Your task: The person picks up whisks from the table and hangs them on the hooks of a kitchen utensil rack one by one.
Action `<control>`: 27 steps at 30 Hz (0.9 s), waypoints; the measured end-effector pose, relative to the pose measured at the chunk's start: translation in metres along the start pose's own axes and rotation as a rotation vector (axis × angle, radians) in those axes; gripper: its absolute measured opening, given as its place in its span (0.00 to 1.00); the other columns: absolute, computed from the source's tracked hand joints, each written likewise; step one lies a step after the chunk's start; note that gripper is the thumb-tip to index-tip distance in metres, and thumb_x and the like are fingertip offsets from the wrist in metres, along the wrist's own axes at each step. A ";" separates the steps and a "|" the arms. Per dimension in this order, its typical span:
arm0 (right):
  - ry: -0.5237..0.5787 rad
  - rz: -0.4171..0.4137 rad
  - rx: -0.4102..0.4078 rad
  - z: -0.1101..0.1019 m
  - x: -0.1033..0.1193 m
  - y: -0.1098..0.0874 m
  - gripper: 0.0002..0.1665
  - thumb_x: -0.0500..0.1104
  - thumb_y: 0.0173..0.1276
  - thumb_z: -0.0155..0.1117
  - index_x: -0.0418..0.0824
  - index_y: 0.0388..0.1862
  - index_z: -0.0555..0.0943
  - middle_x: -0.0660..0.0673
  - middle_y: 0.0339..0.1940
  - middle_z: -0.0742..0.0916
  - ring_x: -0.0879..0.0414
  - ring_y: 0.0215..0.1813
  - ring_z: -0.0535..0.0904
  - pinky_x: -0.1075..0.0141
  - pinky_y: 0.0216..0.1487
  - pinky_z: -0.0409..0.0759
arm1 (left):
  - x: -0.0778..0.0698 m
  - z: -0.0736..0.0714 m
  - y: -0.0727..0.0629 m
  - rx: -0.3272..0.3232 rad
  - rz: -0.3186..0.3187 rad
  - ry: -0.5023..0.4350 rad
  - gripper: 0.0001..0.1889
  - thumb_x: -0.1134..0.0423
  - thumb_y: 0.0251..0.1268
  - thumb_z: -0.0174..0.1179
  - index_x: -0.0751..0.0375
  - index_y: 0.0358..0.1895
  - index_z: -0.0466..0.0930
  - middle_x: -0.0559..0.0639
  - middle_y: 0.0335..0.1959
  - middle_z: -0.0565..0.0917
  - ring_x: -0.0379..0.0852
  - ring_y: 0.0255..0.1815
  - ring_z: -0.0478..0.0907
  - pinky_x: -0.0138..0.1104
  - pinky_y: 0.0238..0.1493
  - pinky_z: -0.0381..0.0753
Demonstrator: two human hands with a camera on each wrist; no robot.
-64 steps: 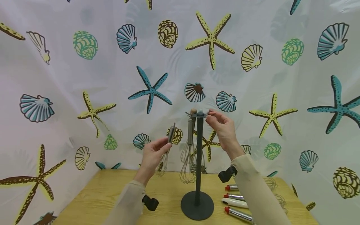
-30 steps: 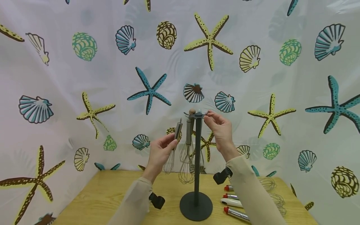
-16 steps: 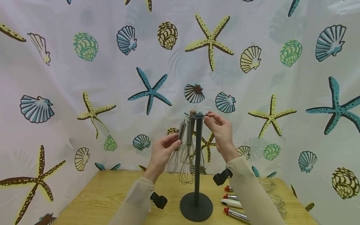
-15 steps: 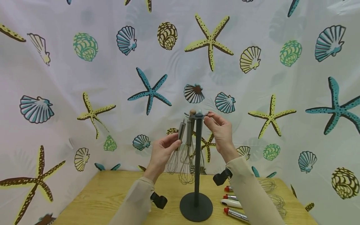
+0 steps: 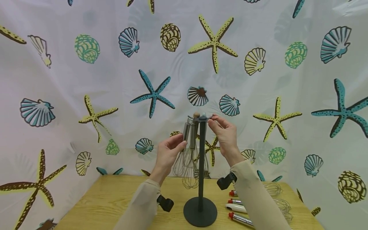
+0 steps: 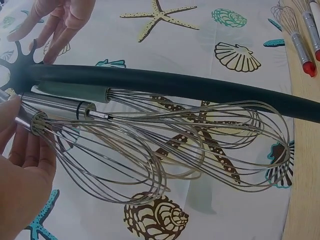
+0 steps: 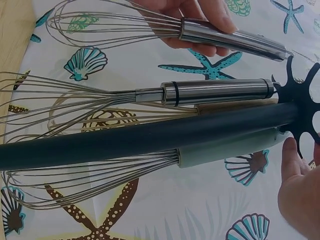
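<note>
My left hand [image 5: 168, 155] pinches a steel whisk [image 7: 230, 40] by its handle, wires downward. The loop end of that whisk is right at a left hook of the dark utensil stand [image 5: 202, 159]. My right hand [image 5: 225, 134] pinches a hook on the right side of the stand's top, thumb and fingertips on either side of it. From the stand hang another steel whisk [image 7: 220, 92], a whisk with a tan handle [image 7: 235, 106] and a whisk with a pale green handle [image 7: 230, 150]. In the head view the post partly hides the pale green one.
On the wooden table [image 5: 95, 204] at right lie several whisks, some with red-tipped steel handles [image 5: 241, 219] and one with a white handle [image 5: 236, 208]. My right sleeve partly covers them. A curtain [image 5: 109, 80] printed with shells and starfish surrounds the table.
My left hand has moved right and brought the steel whisk from beside the stand up to its left hook, turning it more upright. My right hand stays on the stand's top.
</note>
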State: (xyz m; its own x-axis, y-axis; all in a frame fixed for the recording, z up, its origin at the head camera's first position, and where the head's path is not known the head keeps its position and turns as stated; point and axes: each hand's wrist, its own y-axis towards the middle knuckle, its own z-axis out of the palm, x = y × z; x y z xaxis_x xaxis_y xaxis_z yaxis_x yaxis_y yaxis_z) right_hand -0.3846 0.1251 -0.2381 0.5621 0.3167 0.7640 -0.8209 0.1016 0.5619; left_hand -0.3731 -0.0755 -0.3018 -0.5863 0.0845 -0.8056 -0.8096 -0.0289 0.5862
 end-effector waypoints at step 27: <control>0.002 0.018 0.058 -0.004 0.005 -0.001 0.04 0.35 0.67 0.66 0.42 0.39 0.83 0.39 0.68 0.76 0.47 0.68 0.74 0.66 0.61 0.78 | 0.006 0.012 0.004 0.034 -0.027 0.012 0.15 0.66 0.62 0.68 0.58 0.52 0.84 0.55 0.46 0.86 0.42 0.44 0.83 0.34 0.47 0.83</control>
State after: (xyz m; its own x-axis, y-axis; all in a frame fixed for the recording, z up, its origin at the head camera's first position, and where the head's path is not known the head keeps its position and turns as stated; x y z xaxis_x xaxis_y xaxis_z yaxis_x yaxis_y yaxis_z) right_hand -0.3813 0.1298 -0.2362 0.5473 0.3202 0.7732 -0.8235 0.0411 0.5659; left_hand -0.3795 -0.0634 -0.3037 -0.5648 0.0730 -0.8220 -0.8239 0.0073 0.5667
